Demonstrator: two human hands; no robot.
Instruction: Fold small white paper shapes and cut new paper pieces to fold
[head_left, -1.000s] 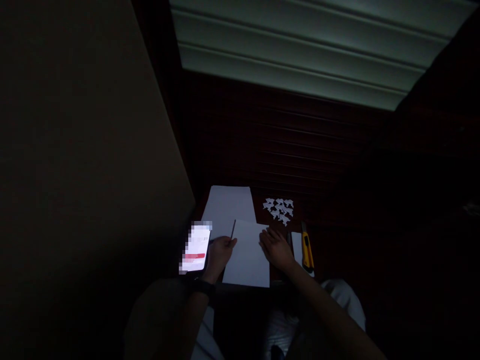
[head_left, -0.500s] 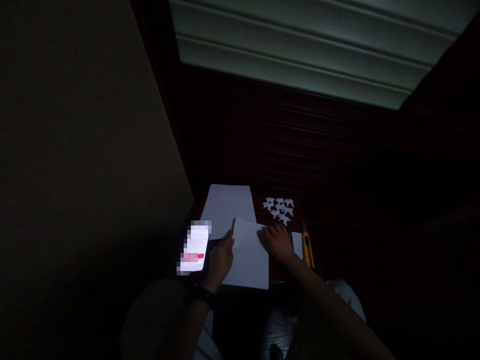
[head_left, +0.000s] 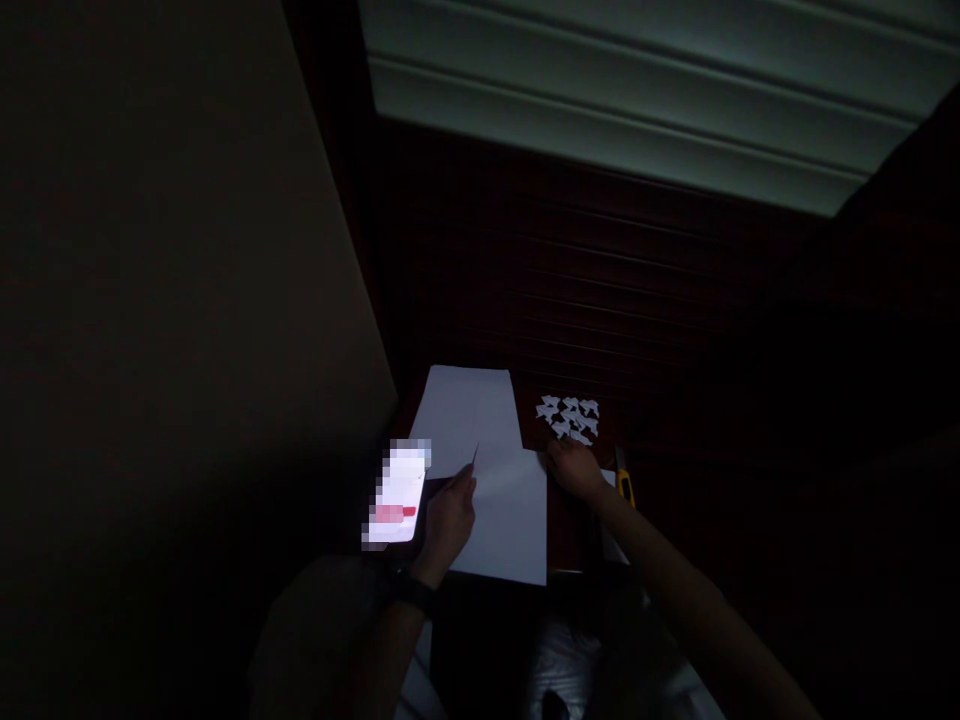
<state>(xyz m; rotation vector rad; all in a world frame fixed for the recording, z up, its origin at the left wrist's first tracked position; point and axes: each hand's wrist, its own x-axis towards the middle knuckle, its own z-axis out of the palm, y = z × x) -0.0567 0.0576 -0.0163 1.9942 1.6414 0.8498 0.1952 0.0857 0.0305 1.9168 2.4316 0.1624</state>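
A white sheet of paper lies at the near side of the small dark table, overlapping other white sheets behind it. My left hand, with a dark band on its wrist, pinches the left edge of the near sheet, which stands slightly raised there. At the sheet's upper right corner is my right hand, fingers curled; the fingertips seem to hold the corner but are partly hidden. A pale band of light runs across the sheet between both hands. Several small folded white paper pieces lie just beyond my right hand.
A lit phone, partly pixelated, is left of my left hand. A yellow utility knife lies at the table's right, partly behind my right forearm, beside a white piece. A wall rises close on the left; the surroundings are dark.
My right hand has slid right, from on top of the sheet to its upper right corner, closer to the small paper pieces. My left hand stays at the left edge. The view shifted slightly.
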